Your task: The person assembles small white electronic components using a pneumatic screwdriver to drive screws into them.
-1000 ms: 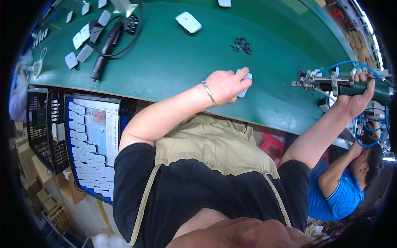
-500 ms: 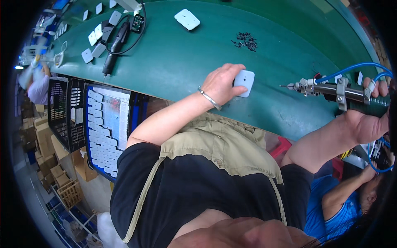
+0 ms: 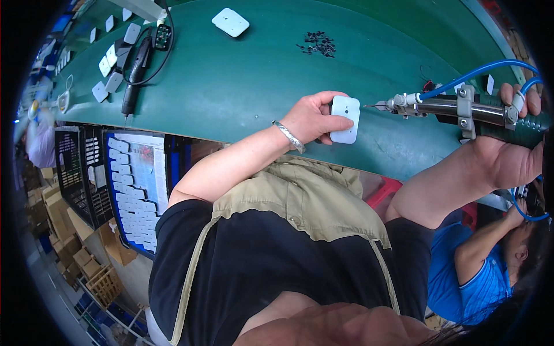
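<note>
My left hand (image 3: 321, 120), with a silver bracelet at the wrist, grips a white rounded plastic casing (image 3: 344, 134) by its left side. The thumb lies across the casing's face, where small dark holes show. At the right rim, my right hand (image 3: 520, 101) is wrapped round the back of a metal powered screwdriver (image 3: 430, 106) with a blue air hose. Its thin bit points left, close beside the casing's right edge; whether they touch I cannot tell. Beyond my hands lies a pile of small black screws (image 3: 317, 44) on the green bench (image 3: 242, 75).
Another white casing (image 3: 230, 22) rests at the back. On the left are a black corded screwdriver (image 3: 137, 75) and several white casings (image 3: 107, 60). Below the bench edge stand a black crate (image 3: 75, 173) and a blue-edged tray (image 3: 109, 199) of white parts. A co-worker in blue (image 3: 467, 271) sits right.
The screwdriver's bit has come much nearer the casing. My left thumb has moved up onto the casing's face, and the casing stands more upright. The whole view has shifted slightly.
</note>
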### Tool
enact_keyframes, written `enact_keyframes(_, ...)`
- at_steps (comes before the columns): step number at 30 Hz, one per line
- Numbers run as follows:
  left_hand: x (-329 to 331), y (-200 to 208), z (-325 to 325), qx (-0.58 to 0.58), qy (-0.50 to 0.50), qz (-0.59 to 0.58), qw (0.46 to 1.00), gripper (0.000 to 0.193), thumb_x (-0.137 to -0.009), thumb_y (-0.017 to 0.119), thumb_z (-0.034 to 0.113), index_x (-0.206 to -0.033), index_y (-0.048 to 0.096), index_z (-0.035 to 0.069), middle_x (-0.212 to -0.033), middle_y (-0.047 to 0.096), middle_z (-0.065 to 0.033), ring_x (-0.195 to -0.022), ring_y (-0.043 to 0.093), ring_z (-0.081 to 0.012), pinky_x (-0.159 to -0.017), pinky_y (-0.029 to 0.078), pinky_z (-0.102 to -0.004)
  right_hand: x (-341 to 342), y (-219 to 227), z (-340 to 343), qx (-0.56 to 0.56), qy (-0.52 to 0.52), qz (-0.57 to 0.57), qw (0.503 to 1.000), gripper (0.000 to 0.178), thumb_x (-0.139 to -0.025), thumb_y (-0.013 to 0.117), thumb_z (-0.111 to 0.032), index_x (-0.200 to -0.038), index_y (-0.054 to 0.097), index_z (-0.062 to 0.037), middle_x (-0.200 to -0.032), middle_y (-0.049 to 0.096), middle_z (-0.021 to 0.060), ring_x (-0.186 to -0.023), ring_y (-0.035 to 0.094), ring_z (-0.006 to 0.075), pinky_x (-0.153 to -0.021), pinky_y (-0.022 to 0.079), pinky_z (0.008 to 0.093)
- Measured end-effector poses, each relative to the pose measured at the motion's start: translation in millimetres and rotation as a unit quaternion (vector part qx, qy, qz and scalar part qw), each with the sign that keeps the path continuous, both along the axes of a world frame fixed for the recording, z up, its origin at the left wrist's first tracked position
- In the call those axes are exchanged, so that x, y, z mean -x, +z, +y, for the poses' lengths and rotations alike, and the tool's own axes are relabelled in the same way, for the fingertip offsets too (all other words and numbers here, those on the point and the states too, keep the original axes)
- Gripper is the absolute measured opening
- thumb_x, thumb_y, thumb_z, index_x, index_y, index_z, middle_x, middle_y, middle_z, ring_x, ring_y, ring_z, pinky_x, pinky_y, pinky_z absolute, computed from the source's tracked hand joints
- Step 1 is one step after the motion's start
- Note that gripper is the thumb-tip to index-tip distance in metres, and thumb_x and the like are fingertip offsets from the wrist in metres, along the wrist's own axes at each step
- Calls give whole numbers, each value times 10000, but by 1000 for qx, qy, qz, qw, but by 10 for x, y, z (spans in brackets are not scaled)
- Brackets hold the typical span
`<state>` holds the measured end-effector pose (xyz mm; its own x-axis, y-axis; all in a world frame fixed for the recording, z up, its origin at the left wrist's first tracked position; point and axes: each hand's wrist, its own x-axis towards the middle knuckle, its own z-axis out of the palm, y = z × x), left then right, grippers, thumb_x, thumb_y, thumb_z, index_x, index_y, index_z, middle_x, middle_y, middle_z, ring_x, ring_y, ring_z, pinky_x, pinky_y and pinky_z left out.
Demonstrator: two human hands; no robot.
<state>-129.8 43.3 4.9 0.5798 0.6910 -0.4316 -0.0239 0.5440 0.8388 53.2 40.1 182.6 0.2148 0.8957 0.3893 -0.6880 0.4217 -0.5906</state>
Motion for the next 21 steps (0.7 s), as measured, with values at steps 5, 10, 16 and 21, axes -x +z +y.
enact_keyframes(5,-117,82,32,8,-23,4,1000,426,-722,672,131,-1121,530,91,-800,606,-10,-647,581,-68,-438,453,-191,13,-12,1,4,-12,6,1000,207,-796,592,-357,-836,600,-155,-608,611,4,-411,536,97,-367,491,243)
enact_keyframes(10,-202,159,78,-7,-30,7,1000,441,-714,678,138,-1124,527,73,-775,609,-10,-614,571,-62,-420,439,-187,-61,-27,1,6,-17,18,1000,207,-798,589,-357,-834,601,-153,-605,610,5,-409,536,97,-364,491,246)
enact_keyframes(16,-231,223,99,-18,-33,10,999,450,-698,673,154,-1107,518,47,-763,615,-26,-581,566,-61,-430,452,-186,-67,-34,23,7,-22,35,999,208,-800,586,-356,-832,603,-151,-601,608,6,-407,535,97,-361,492,249)
enact_keyframes(21,-224,266,96,-20,-33,10,999,435,-702,680,147,-1100,532,54,-750,608,-15,-595,566,-59,-425,445,-187,-155,-21,35,10,-21,48,999,209,-802,583,-356,-831,604,-150,-597,607,6,-406,534,97,-358,492,252)
